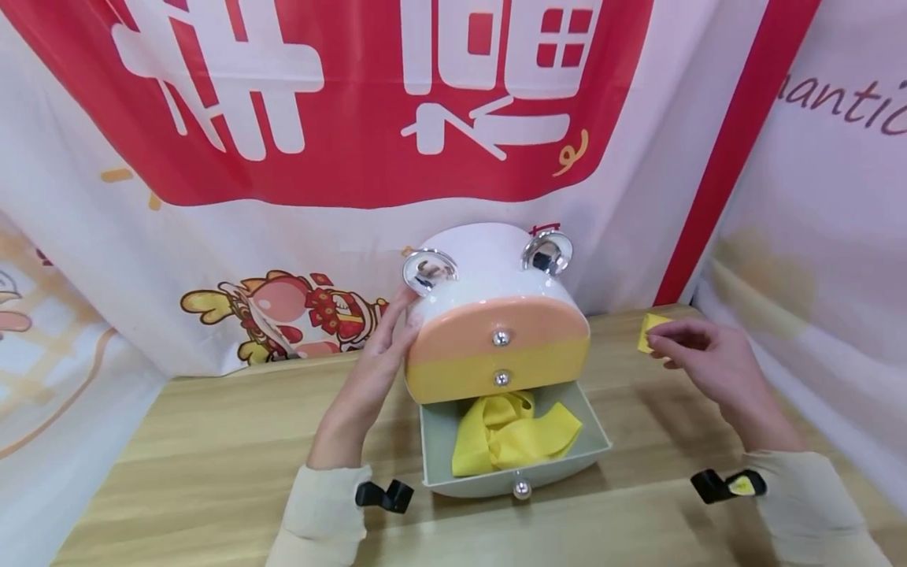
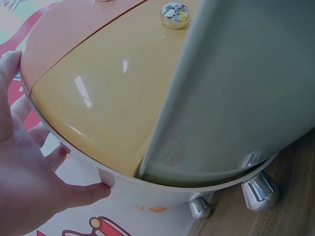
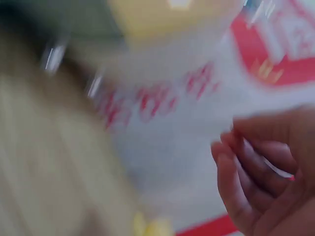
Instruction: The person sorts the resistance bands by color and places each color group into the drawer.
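A small white drawer box (image 1: pixel 489 260) stands on the table, with silver round ears, a peach drawer front (image 1: pixel 453 327) and a yellow one (image 1: pixel 453 379). Its lowest, grey-green drawer (image 1: pixel 475 487) is pulled out, and a crumpled yellow strip of cloth-like material (image 1: pixel 520 441) lies inside. My left hand (image 1: pixel 372 378) rests against the box's left side with fingers spread; the left wrist view shows the fingers (image 2: pixel 86 194) along the white shell. To the right, my right hand (image 1: pixel 708 358) hovers, loosely curled, near a small yellow piece (image 1: pixel 649 332). The right wrist view shows that hand (image 3: pixel 266 172) with nothing visible between its fingertips.
The wooden table (image 1: pixel 241 457) extends around the box. Behind it hangs a printed red and white cloth (image 1: pixel 368 173), and another white cloth (image 1: pixel 815 260) hangs along the right side. Silver feet (image 2: pixel 259 191) hold the box up.
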The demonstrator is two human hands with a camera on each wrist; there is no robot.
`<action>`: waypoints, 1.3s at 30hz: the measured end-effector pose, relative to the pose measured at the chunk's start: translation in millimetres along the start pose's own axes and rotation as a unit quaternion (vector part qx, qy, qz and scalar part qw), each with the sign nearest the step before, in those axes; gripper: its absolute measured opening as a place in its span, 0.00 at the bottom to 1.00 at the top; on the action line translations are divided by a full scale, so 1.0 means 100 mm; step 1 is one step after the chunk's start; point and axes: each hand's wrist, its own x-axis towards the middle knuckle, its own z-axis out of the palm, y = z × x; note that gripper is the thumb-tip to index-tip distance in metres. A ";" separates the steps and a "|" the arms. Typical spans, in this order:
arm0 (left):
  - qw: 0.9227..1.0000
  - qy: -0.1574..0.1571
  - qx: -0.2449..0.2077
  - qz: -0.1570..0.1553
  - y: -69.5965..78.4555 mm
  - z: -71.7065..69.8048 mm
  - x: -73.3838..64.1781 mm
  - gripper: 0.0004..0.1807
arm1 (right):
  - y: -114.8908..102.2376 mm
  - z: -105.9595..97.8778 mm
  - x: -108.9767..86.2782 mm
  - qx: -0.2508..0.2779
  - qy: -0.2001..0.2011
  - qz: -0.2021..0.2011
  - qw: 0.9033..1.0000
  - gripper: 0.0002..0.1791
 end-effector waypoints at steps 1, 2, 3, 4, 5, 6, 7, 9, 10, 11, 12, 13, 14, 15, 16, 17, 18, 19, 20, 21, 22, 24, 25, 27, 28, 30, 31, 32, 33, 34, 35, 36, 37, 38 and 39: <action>1.000 -0.001 0.000 -0.003 -0.01 0.00 -0.01 0.32 | 0.12 -0.03 0.06 0.002 0.004 0.020 1.000 0.21; 1.000 -0.001 0.001 -0.002 -0.02 -0.01 -0.02 0.32 | 0.25 -0.05 0.11 0.005 0.007 0.038 0.999 0.22; 1.000 -0.001 0.001 -0.001 -0.02 -0.01 -0.02 0.32 | 0.37 -0.07 0.16 0.013 0.008 0.057 0.998 0.24; 1.000 -0.003 -0.001 0.000 -0.02 0.00 -0.03 0.32 | 0.48 -0.09 0.21 0.017 0.009 0.078 0.997 0.25; 1.000 -0.004 -0.003 0.005 -0.02 0.00 -0.02 0.32 | 0.57 -0.12 0.26 0.024 0.012 0.097 0.995 0.27; 1.000 -0.005 -0.004 0.009 -0.02 0.00 -0.02 0.32 | 0.66 -0.14 0.31 0.029 0.016 0.116 0.993 0.28; 1.000 -0.006 -0.006 0.012 -0.02 0.01 -0.01 0.32 | 0.74 -0.16 0.35 0.029 0.023 0.135 0.990 0.28; 1.000 -0.007 -0.008 0.014 -0.01 0.02 0.00 0.32 | 0.85 -0.20 0.43 0.029 0.035 0.172 0.984 0.30; 1.000 -0.007 -0.011 0.014 -0.01 0.02 0.00 0.32 | 0.89 -0.21 0.46 0.018 0.042 0.190 0.981 0.31; 1.000 -0.007 -0.013 0.015 -0.01 0.03 0.00 0.31 | 0.92 -0.21 0.49 0.010 0.050 0.206 0.977 0.33; 1.000 -0.007 -0.016 0.015 -0.01 0.03 0.01 0.31 | 0.94 -0.21 0.51 -0.003 0.059 0.220 0.974 0.35; 1.000 -0.008 -0.018 0.016 -0.01 0.04 0.01 0.31 | 0.96 -0.21 0.54 -0.014 0.064 0.233 0.970 0.38; 1.000 -0.008 -0.019 0.018 -0.02 0.04 0.02 0.31 | 0.96 -0.22 0.56 -0.026 0.067 0.241 0.968 0.40; 1.000 -0.009 -0.021 0.019 -0.02 0.05 0.02 0.31 | 0.96 -0.22 0.58 -0.042 0.069 0.248 0.965 0.43; 0.999 -0.009 -0.023 0.021 -0.02 0.06 0.02 0.31 | 0.96 -0.22 0.60 -0.059 0.069 0.252 0.964 0.44; 0.999 -0.009 -0.023 0.023 -0.03 0.06 0.02 0.30 | 0.95 -0.22 0.62 -0.070 0.067 0.255 0.962 0.46; 0.999 -0.008 -0.023 0.025 -0.03 0.07 0.02 0.30 | 0.93 -0.21 0.64 -0.083 0.063 0.256 0.961 0.46; 0.999 -0.008 -0.024 0.025 -0.03 0.07 0.02 0.30 | 0.92 -0.21 0.66 -0.096 0.056 0.254 0.961 0.47; 0.999 -0.007 -0.024 0.025 -0.03 0.07 0.02 0.30 | 0.90 -0.20 0.67 -0.109 0.052 0.250 0.961 0.47; 0.999 -0.006 -0.025 0.024 -0.02 0.08 0.01 0.30 | 0.90 -0.19 0.69 -0.120 0.051 0.245 0.961 0.46; 0.999 -0.006 -0.026 0.024 -0.02 0.09 0.01 0.30 | 0.89 -0.18 0.71 -0.131 0.050 0.241 0.960 0.45; 0.999 -0.007 -0.026 0.024 -0.02 0.11 0.01 0.30 | 0.90 -0.16 0.73 -0.152 0.055 0.227 0.960 0.43; 0.999 -0.008 -0.026 0.026 -0.01 0.11 0.01 0.30 | 0.90 -0.14 0.74 -0.154 0.058 0.222 0.961 0.41; 0.999 -0.007 -0.024 0.028 0.00 0.12 0.01 0.30 | 0.92 -0.11 0.75 -0.165 0.062 0.211 0.961 0.38; 0.999 -0.007 -0.022 0.030 0.00 0.12 0.02 0.30 | 0.91 -0.09 0.76 -0.173 0.060 0.206 0.961 0.37; 0.999 -0.006 -0.021 0.033 0.01 0.11 0.02 0.31 | 0.90 -0.05 0.78 -0.175 0.052 0.202 0.962 0.35; 0.999 -0.005 -0.020 0.033 0.02 0.10 0.02 0.31 | 0.89 -0.03 0.79 -0.178 0.043 0.201 0.962 0.35; 0.999 -0.003 -0.019 0.033 0.02 0.09 0.02 0.31 | 0.88 -0.01 0.81 -0.184 0.035 0.201 0.962 0.35; 0.999 -0.003 -0.020 0.033 0.02 0.09 0.02 0.31 | 0.87 0.01 0.82 -0.184 0.024 0.204 0.961 0.36; 0.999 -0.001 -0.019 0.033 0.02 0.08 0.01 0.31 | 0.86 0.02 0.83 -0.185 0.015 0.206 0.961 0.37; 0.999 0.000 -0.019 0.032 0.02 0.07 0.01 0.31 | 0.86 0.04 0.83 -0.182 0.004 0.210 0.961 0.37; 0.999 0.001 -0.019 0.030 0.02 0.06 0.00 0.31 | 0.85 0.05 0.84 -0.182 -0.003 0.212 0.960 0.38; 0.999 0.002 -0.019 0.029 0.02 0.05 0.00 0.31 | 0.85 0.06 0.85 -0.185 -0.010 0.210 0.960 0.38; 0.999 0.002 -0.019 0.028 0.02 0.04 0.00 0.31 | 0.85 0.07 0.85 -0.186 -0.015 0.208 0.960 0.38; 0.999 0.001 -0.020 0.027 0.01 0.04 -0.01 0.32 | 0.85 0.08 0.86 -0.190 -0.019 0.205 0.960 0.38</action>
